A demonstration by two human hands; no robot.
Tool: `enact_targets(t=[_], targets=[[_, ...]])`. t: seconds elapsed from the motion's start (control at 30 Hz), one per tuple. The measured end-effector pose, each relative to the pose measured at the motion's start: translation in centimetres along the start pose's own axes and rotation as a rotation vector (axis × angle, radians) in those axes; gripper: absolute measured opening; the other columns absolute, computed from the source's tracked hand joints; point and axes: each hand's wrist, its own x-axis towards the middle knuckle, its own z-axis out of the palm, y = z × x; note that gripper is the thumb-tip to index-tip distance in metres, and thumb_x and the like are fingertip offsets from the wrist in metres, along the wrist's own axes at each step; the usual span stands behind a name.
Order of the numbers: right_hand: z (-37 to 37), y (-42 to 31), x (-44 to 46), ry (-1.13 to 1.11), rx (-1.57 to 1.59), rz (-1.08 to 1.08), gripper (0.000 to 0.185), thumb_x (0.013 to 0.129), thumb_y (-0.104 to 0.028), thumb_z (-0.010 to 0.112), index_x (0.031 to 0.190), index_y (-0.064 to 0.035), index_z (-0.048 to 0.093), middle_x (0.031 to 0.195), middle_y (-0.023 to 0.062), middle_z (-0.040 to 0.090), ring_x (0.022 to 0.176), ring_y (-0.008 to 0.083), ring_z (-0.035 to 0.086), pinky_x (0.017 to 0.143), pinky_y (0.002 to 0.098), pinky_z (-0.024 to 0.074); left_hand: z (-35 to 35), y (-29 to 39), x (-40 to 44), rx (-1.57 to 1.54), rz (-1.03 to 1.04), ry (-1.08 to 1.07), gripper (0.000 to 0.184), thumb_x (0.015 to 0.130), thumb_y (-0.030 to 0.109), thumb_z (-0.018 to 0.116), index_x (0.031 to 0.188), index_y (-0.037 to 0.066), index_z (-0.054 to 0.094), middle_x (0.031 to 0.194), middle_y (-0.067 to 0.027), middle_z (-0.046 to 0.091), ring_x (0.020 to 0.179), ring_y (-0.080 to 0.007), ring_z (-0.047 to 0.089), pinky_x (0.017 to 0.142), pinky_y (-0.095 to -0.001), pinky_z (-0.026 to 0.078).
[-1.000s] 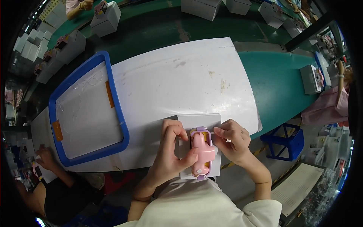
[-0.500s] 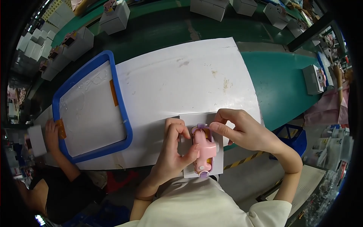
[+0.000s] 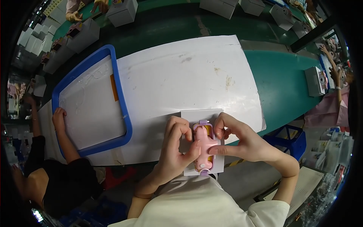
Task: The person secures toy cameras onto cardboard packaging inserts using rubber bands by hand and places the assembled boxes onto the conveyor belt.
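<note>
A pink toy with purple end loops and yellow parts lies on a white box at the near edge of the white board. My left hand holds the toy from its left side, thumb on the pink body and fingers curled. On the right side my right hand grips it, with the thumb on the body and bent fingers by the upper end. Parts of the toy are hidden under both thumbs.
A blue-rimmed tray lies on the white board; a co-worker's hand touches its left rim. White boxes line the green far surface. Another box is at the right, above a blue stool.
My right hand has moved its thumb down onto the toy's body. My left hand keeps its grip. At the left, the co-worker's near hand has shifted up along the tray rim.
</note>
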Motion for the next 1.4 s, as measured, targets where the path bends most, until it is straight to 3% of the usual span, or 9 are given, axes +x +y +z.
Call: enact_targets(t=[0.23, 0.57, 0.73, 0.87, 1.07, 1.23, 1.3, 1.37, 1.4], targets=[[0.2, 0.5, 0.3, 0.02, -0.09, -0.08, 0.02, 0.07, -0.012, 0.07, 0.072, -0.005, 0.051, 0.074, 0.0022, 0.048, 0.067, 0.0133, 0.042, 0.061, 0.0228, 0.0343, -0.1, 0.0, -0.4, 0.164, 0.112, 0.012, 0.013, 0.066, 0.008, 0.058, 0.069, 0.007, 0.045, 0.078, -0.0051, 0.042, 0.071, -0.0181, 0.037, 0.069, -0.0275, 0.03], [0.3, 0.5, -0.4, 0.076, -0.311, -0.058, 0.022, 0.068, -0.014, 0.071, 0.066, -0.0047, 0.051, 0.065, 0.0034, 0.048, 0.061, 0.0149, 0.041, 0.057, 0.0236, 0.0351, 0.3, -3.0, -1.5, 0.208, 0.205, 0.251, 0.014, 0.075, 0.014, 0.05, 0.064, 0.007, 0.045, 0.079, -0.0053, 0.044, 0.066, -0.0164, 0.038, 0.064, -0.0272, 0.031], [1.1, 2.0, -0.4, 0.219, -0.333, -0.132, 0.021, 0.073, -0.016, 0.066, 0.064, -0.0039, 0.051, 0.059, 0.0037, 0.047, 0.056, 0.015, 0.04, 0.054, 0.0237, 0.0348, -0.3, -5.1, -2.6, 0.166, 0.08, 0.386, 0.019, 0.081, 0.01, 0.041, 0.064, 0.004, 0.045, 0.079, -0.0069, 0.045, 0.065, -0.0163, 0.038, 0.059, -0.0267, 0.032], [1.6, 4.7, 0.4, 0.362, -0.225, -0.028, 0.023, 0.079, -0.014, 0.057, 0.061, -0.0027, 0.048, 0.058, 0.0038, 0.045, 0.054, 0.014, 0.037, 0.052, 0.0236, 0.033, -0.4, -6.6, -3.5, 0.138, -0.102, 0.348, 0.023, 0.085, 0.006, 0.034, 0.066, 0.0, 0.046, 0.078, -0.0084, 0.044, 0.066, -0.0172, 0.039, 0.057, -0.0266, 0.033], [2.9, 9.4, 1.2, 0.547, -0.095, 0.116, 0.031, 0.086, -0.013, 0.046, 0.058, -0.0012, 0.044, 0.057, 0.004, 0.043, 0.051, 0.0127, 0.034, 0.049, 0.0236, 0.0307, 0.4, -7.0, -2.8, 0.223, -0.204, 0.179, 0.025, 0.089, 0.007, 0.029, 0.076, -0.002, 0.047, 0.087, -0.0099, 0.045, 0.071, -0.0194, 0.041, 0.063, -0.0289, 0.036], [4.6, 10.3, 2.8, 0.777, -0.132, 0.016, 0.032, 0.087, -0.009, 0.042, 0.056, -0.0008, 0.04, 0.057, 0.0031, 0.039, 0.052, 0.0115, 0.03, 0.048, 0.0223, 0.0277, 1.4, -6.1, -2.4, 0.189, -0.229, 0.258, 0.025, 0.093, 0.015, 0.028, 0.095, -0.002, 0.047, 0.105, -0.0097, 0.041, 0.082, -0.0201, 0.044, 0.075, -0.0294, 0.037], [5.2, 8.6, 2.5, 0.834, -0.037, -0.187, 0.033, 0.087, -0.008, 0.04, 0.055, -0.0008, 0.039, 0.056, 0.0027, 0.039, 0.052, 0.0111, 0.03, 0.049, 0.022, 0.027, 1.6, -5.7, -3.5, 0.263, -0.163, 0.242, 0.025, 0.093, 0.016, 0.029, 0.1, -0.001, 0.046, 0.11, -0.0093, 0.039, 0.086, -0.0196, 0.044, 0.079, -0.0294, 0.037], [5.7, 7.3, 2.2, 0.88, 0.06, -0.388, 0.034, 0.087, -0.007, 0.038, 0.054, -0.0007, 0.037, 0.056, 0.0023, 0.038, 0.052, 0.0107, 0.03, 0.049, 0.0216, 0.0262, 2.0, -4.8, -5.6, -0.313, -0.406, 0.334, 0.026, 0.093, 0.019, 0.03, 0.101, 0.001, 0.048, 0.105, -0.0078, 0.044, 0.086, -0.0175, 0.045, 0.081, -0.0275, 0.037], [5.8, 6.9, 2.2, 0.875, 0.058, -0.391, 0.034, 0.087, -0.007, 0.038, 0.054, -0.0007, 0.037, 0.056, 0.0023, 0.038, 0.052, 0.0107, 0.03, 0.049, 0.0216, 0.0262, 2.0, -4.8, -5.9, -0.314, -0.403, 0.34, 0.026, 0.093, 0.019, 0.03, 0.101, 0.001, 0.048, 0.105, -0.0078, 0.044, 0.086, -0.0175, 0.045, 0.081, -0.0275, 0.037]])
